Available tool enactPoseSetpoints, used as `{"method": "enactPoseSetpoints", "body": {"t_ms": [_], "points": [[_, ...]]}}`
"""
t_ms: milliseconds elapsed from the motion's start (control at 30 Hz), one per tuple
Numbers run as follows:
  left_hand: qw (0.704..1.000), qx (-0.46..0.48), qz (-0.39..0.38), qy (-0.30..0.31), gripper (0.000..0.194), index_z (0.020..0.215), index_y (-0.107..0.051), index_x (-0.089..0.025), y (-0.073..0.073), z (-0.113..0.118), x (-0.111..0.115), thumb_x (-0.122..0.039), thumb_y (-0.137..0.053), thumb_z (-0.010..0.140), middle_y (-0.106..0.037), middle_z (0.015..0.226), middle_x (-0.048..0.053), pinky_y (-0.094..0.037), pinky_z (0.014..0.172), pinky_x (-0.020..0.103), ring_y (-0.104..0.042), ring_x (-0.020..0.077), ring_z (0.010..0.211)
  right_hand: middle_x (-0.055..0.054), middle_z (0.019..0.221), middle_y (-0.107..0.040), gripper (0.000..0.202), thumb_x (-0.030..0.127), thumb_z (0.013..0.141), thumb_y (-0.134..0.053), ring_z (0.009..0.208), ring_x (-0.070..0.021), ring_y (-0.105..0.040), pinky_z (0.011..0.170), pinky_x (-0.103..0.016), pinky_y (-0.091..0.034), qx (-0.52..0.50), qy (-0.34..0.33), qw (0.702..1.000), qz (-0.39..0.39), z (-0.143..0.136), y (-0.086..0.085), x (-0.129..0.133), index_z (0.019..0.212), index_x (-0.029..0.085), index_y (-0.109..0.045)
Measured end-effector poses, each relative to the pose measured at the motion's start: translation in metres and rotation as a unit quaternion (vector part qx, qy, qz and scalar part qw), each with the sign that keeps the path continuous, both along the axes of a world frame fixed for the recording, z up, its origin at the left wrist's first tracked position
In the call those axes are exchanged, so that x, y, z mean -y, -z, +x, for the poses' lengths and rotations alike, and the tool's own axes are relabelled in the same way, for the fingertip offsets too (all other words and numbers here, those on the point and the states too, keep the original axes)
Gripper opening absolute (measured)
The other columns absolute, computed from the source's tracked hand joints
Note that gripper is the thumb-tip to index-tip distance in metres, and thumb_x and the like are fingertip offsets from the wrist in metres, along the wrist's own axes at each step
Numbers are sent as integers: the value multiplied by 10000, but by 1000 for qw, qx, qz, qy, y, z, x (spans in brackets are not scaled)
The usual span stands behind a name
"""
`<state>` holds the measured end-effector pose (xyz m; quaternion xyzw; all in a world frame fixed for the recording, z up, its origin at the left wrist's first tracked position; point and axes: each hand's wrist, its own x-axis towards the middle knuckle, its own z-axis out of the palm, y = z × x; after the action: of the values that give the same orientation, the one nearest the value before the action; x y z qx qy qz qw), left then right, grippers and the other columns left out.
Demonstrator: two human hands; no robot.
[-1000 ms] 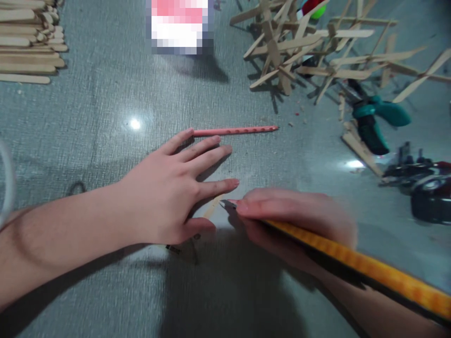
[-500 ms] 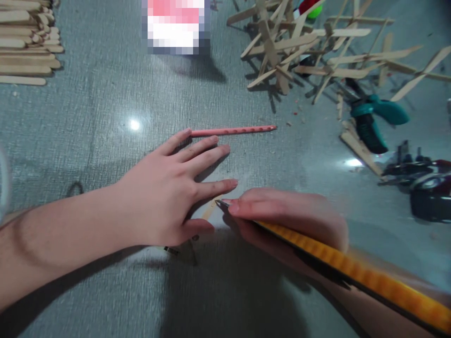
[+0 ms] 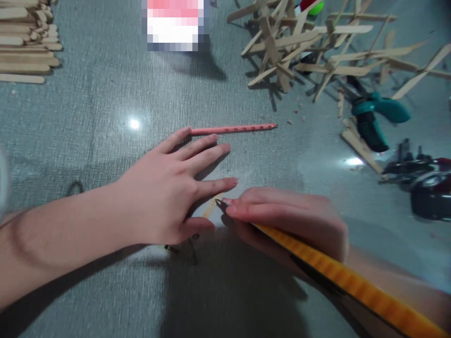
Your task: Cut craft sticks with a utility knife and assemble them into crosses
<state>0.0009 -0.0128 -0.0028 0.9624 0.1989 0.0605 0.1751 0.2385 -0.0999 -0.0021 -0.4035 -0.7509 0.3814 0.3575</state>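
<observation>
My left hand [image 3: 158,192] lies flat with its fingers spread, its little fingertip at the end of a pink pencil-like stick [image 3: 232,129]. Between thumb and index finger a short piece of pale wooden stick [image 3: 209,207] shows; the rest is hidden under the hand. My right hand [image 3: 289,216] is closed around what looks like a craft knife [image 3: 327,267], with a long ribbed orange handle and a dark pointed tip. That tip touches or nearly touches the pale stick. A small printed bit [image 3: 171,249] pokes out below my left hand.
Craft sticks [image 3: 24,61] are stacked at the far left. Joined craft sticks [image 3: 282,47] form a tangled heap at the back right. Teal-handled pliers [image 3: 380,112], loose sticks [image 3: 361,145] and a dark object [image 3: 431,192] lie at right. A blurred-out item [image 3: 174,26] stands at the back.
The knife's handle has tilted slightly in my right hand, while its tip stays at nearly the same spot. My left hand has not visibly moved.
</observation>
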Motion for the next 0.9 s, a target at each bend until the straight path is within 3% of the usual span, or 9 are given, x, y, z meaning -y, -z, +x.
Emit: {"method": "enactPoseSetpoints", "body": {"t_ms": [267, 400, 733, 900], "points": [[1000, 6, -2, 0, 691, 1530, -594, -313, 1, -2, 0, -608, -718, 917, -421, 1709, 126, -208, 1322, 675, -400, 406, 1578, 3, 806, -770, 178, 113, 959, -723, 721, -142, -762, 715, -257, -641, 5, -21, 1000, 19, 2, 1, -2, 1076, 246, -733], [1000, 7, -3, -1, 709, 1517, -611, -300, 1, -2, 0, -605, -748, 892, -439, 1698, 132, -224, 1313, 692, -422, 432, 1560, -21, 917, -819, 200, 107, 947, -730, 782, -156, -794, 739, -261, -661, 23, -4, 999, 23, 4, 2, -3, 1074, 261, -741], [1000, 12, -1, -2, 698, 1517, -608, -311, 3, 0, 1, -604, -739, 897, -452, 1692, 111, -218, 1323, 675, -416, 413, 1566, -16, 941, -832, 224, 90, 944, -730, 809, -156, -803, 791, -267, -665, 40, 0, 999, 24, 3, 2, -1, 1086, 263, -741], [1000, 14, -1, 0, 708, 1519, -609, -294, 2, 0, 1, -594, -746, 893, -451, 1690, 131, -223, 1319, 683, -423, 423, 1560, -10, 886, -814, 214, 103, 930, -747, 764, -153, -797, 729, -249, -656, 39, 11, 999, 33, 2, 3, 0, 1080, 255, -753]]}}
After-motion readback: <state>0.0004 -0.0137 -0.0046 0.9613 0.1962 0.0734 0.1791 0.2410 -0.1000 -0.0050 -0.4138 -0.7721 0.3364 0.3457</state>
